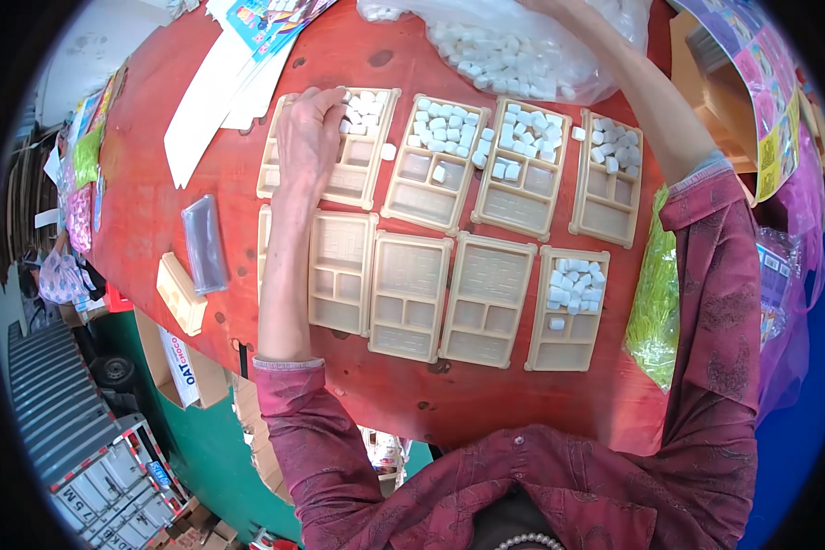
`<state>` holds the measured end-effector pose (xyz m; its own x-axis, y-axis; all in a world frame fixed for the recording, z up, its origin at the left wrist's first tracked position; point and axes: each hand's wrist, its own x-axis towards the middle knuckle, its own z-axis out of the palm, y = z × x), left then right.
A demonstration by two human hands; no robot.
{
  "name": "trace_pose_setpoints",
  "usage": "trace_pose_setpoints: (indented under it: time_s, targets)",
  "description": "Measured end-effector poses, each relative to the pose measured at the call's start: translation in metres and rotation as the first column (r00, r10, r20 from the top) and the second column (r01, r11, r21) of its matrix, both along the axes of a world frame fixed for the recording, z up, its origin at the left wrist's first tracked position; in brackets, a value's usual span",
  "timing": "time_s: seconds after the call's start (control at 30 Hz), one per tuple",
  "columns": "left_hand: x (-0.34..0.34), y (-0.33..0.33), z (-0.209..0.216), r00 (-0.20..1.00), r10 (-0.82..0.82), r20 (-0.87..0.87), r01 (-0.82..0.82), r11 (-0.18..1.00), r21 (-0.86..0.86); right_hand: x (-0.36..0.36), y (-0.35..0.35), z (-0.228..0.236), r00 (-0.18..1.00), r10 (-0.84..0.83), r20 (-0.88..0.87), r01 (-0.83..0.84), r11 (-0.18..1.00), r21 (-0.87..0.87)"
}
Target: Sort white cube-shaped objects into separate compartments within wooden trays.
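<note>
While white pieces (365,112) lie in the far-left tray (346,184), the left hand (308,133) bends its fingers over its far compartment; any grip I cannot tell. The right hand (559,5), mostly cut off, is by a clear bag (600,75) on the red worktop (486,403), its fingers' state unclear.
</note>
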<state>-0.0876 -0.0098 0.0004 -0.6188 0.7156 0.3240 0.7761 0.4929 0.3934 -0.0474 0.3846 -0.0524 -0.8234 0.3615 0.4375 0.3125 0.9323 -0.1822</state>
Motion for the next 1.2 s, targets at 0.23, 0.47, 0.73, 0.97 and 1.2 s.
trace_pose_setpoints:
  time_s: [0.23,0.47,0.73,0.97,1.2]
  targets:
    - [0.032,-0.005,0.023,0.987,-0.154,0.048,0.151,0.987,0.052,0.011,-0.016,0.019,0.988,-0.082,0.133,0.082,0.997,0.007]
    - [0.05,0.001,0.02,0.917,-0.37,-0.147,0.342,0.921,-0.187,-0.009,0.006,0.012,0.958,0.247,0.142,-0.26,0.962,0.082]
    - [0.054,0.011,0.024,0.952,-0.282,-0.118,0.275,0.959,-0.075,0.004,-0.011,-0.006,0.945,0.323,-0.059,-0.317,0.944,0.096]
    - [0.028,0.086,0.066,0.764,-0.331,0.554,0.004,0.861,0.509,-0.009,-0.022,0.016,0.997,0.008,0.075,-0.011,0.999,0.04]
    - [-0.087,0.229,0.008,0.959,0.082,0.272,-0.088,0.996,0.01,-0.024,-0.04,0.018,0.992,0.065,-0.109,-0.073,0.994,-0.077]
